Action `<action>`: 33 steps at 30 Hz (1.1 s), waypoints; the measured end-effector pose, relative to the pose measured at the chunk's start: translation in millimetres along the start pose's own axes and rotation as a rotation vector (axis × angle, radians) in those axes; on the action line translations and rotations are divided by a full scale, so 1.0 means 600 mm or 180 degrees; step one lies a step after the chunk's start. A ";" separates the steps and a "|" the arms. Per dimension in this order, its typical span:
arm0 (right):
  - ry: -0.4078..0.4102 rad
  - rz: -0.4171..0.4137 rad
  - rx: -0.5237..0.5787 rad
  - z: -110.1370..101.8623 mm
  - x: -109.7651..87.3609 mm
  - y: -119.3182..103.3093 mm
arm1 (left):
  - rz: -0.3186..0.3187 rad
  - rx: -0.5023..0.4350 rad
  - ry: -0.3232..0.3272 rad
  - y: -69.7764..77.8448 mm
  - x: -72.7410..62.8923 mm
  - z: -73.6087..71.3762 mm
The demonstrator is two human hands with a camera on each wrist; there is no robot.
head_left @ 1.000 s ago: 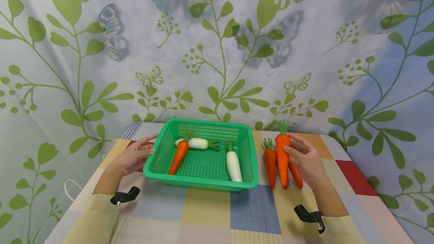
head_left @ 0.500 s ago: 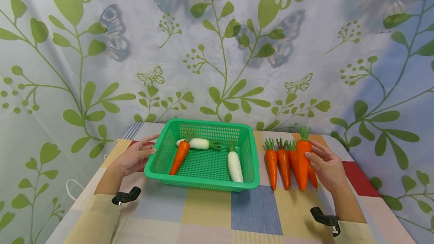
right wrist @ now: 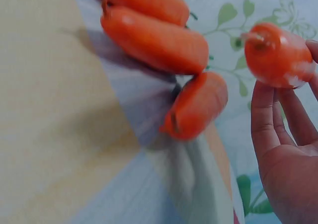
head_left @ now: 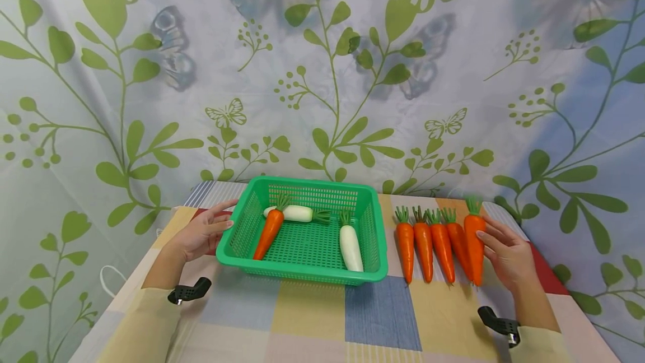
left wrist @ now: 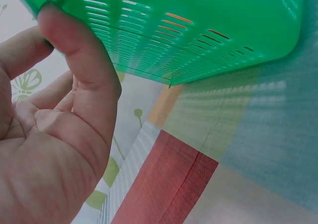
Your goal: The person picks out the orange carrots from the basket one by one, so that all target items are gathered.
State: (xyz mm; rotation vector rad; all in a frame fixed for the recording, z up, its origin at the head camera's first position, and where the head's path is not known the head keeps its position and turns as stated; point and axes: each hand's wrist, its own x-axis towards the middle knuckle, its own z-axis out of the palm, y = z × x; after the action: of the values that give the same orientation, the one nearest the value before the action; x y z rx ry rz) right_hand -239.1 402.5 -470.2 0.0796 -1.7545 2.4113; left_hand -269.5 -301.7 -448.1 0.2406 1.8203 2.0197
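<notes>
My right hand (head_left: 510,255) pinches an orange carrot (head_left: 473,240) with green stem stubs, thumb on the near side. It is at the right end of a row of carrots (head_left: 424,245) lying on the cloth. In the right wrist view, this held carrot (right wrist: 268,55) is raised apart from the nearest lying carrot (right wrist: 196,107), its tip towards the camera. At the green basket's (head_left: 297,271) left rim, my left hand (head_left: 199,234) rests with relaxed fingers. The left wrist view has the thumb (left wrist: 82,50) touching that rim, other fingers partly hidden behind it.
Inside the basket lie one carrot (head_left: 269,234) and two white radishes, one upright in view (head_left: 350,248) and one crosswise (head_left: 297,214). A patchwork tablecloth (head_left: 302,318) covers the table. Close behind hangs a leaf-patterned curtain (head_left: 322,83). A white cable (head_left: 104,282) loops at the left edge.
The right hand has moved to the right with its carrot, passing over the row, so the carrots it covered now show. The left hand and basket have stayed put.
</notes>
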 end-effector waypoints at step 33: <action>-0.0173 0.0769 -0.2411 -0.086 0.069 0.012 | -0.0001 -0.0004 -0.0006 -0.002 0.000 0.001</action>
State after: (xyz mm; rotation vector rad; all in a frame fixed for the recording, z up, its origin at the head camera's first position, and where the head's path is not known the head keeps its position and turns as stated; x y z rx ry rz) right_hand -278.5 453.4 -487.7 -0.1673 -2.6951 1.7112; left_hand -269.5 -301.2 -449.2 0.2417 1.8177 2.0199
